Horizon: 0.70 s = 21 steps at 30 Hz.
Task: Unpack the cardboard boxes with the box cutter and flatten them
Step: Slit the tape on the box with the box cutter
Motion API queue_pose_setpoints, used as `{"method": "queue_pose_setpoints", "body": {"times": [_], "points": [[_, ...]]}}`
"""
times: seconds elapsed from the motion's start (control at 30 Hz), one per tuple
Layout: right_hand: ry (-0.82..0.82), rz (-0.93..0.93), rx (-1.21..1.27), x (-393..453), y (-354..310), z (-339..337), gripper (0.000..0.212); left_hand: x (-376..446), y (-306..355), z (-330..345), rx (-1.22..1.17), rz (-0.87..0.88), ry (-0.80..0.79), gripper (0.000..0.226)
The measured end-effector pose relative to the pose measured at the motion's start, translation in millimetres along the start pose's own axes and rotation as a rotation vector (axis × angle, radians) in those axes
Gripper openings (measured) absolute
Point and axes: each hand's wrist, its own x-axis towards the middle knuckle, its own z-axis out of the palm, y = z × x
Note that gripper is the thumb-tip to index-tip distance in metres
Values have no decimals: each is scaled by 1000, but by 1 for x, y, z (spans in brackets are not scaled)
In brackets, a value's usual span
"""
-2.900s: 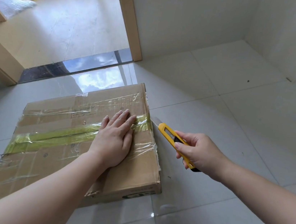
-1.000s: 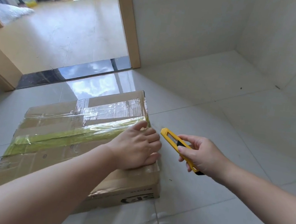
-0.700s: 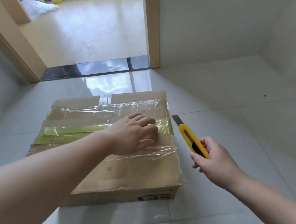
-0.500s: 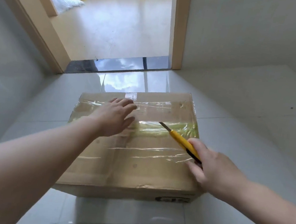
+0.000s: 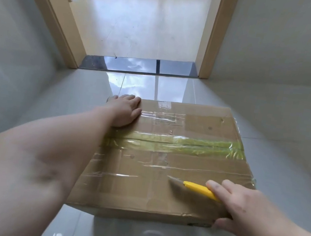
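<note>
Head view is showing the floor, pale and glossy, carrying 1 box that is lying flat in front of a doorway. The box is looking fully sealed: its 2 top flaps are meeting under a green tape band running across the lid, with clear tape strips crossing above and below it, and no cut is showing anywhere. So the task is sitting near its start, by my judgement; slitting the tape, emptying the box and flattening it are all remaining. What the box is holding cannot be told, since nothing is open. The left hand is pressing flat on the far left corner, fingers relaxed and gripping nothing. The right hand is curling round the yellow cutter at the near right corner, blade out and pointing left over the lid; whether the tip is touching is unclear.
</note>
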Motion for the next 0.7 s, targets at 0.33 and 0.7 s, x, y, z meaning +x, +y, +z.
{"method": "queue_pose_setpoints", "body": {"times": [0.33, 0.7], "points": [[378, 648, 413, 12, 59, -8, 38, 5, -8, 4, -50, -128, -25, 66], [458, 684, 923, 75, 42, -11, 34, -42, 4, 13, 49, -123, 1, 77]]}}
